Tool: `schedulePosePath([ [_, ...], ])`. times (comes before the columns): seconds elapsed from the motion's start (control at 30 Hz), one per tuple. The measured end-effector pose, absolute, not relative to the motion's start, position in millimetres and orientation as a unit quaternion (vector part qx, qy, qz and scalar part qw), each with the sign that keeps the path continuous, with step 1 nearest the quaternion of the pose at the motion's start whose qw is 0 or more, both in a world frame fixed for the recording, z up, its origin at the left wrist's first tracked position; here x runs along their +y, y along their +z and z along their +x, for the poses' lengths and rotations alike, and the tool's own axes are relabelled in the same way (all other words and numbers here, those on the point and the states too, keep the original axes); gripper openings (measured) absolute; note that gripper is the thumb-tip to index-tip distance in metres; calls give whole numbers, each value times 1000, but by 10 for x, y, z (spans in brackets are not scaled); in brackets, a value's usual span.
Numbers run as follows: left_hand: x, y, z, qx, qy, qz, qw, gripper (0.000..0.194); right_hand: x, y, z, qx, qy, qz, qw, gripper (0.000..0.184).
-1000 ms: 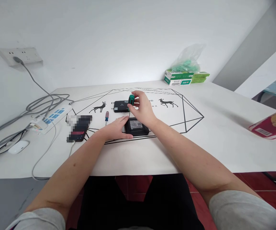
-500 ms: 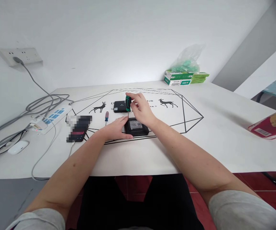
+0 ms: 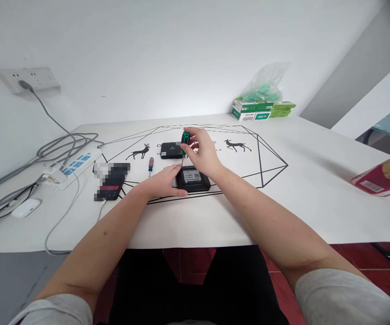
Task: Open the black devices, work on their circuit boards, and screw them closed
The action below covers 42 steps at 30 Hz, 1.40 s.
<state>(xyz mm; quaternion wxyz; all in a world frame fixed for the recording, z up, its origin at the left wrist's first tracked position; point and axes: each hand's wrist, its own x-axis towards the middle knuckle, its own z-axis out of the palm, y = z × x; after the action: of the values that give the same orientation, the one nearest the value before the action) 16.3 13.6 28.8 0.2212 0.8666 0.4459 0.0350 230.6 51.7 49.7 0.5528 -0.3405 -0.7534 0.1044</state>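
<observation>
My right hand (image 3: 203, 151) grips the green and black handle of a screwdriver (image 3: 185, 140). The screwdriver stands nearly upright, its tip at the back left corner of a small black box (image 3: 201, 184) with a white label on top. My left hand (image 3: 165, 181) braces that box from its left side, fingers at the back corner and thumb along the front edge. Behind it lies a second flat black piece (image 3: 169, 150), partly hidden by the screwdriver and right hand. Another screwdriver (image 3: 151, 165), with a reddish and blue handle, lies left of my left hand.
A phone (image 3: 113, 183), partly blurred out, lies at left with a cable attached. Farther left are a power strip (image 3: 80, 166), coiled grey cables, glasses and a white earbud case (image 3: 25, 208). Green boxes (image 3: 253, 108) stand against the wall; a red package (image 3: 380, 178) is at far right.
The screwdriver handle has tilted slightly to the right, and my right hand's fingers have shifted around it. My left hand and the black box have stayed in place.
</observation>
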Motion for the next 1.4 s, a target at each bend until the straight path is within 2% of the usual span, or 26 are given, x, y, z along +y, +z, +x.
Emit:
schedulePosePath([
  [0.33,128,305,163,445,38,866,226,130,513,472,2282,-757,114,-337,549,45],
  [0.57,125,307,182,455,30,860,231,132,495,468,2285,-769,128,-331,532,54],
  [0.77,115,317,180,449,33,865,221,128,509,469,2294,-764,120,-347,530,49],
  [0.97,146,271,157,450,39,864,222,130,509,474,2276,-748,163,-355,537,61],
  [1.2,134,298,163,448,35,866,220,129,505,466,2283,-759,143,-346,533,50],
  [1.4,125,313,177,453,27,863,221,129,527,442,2280,-751,140,-357,538,59],
])
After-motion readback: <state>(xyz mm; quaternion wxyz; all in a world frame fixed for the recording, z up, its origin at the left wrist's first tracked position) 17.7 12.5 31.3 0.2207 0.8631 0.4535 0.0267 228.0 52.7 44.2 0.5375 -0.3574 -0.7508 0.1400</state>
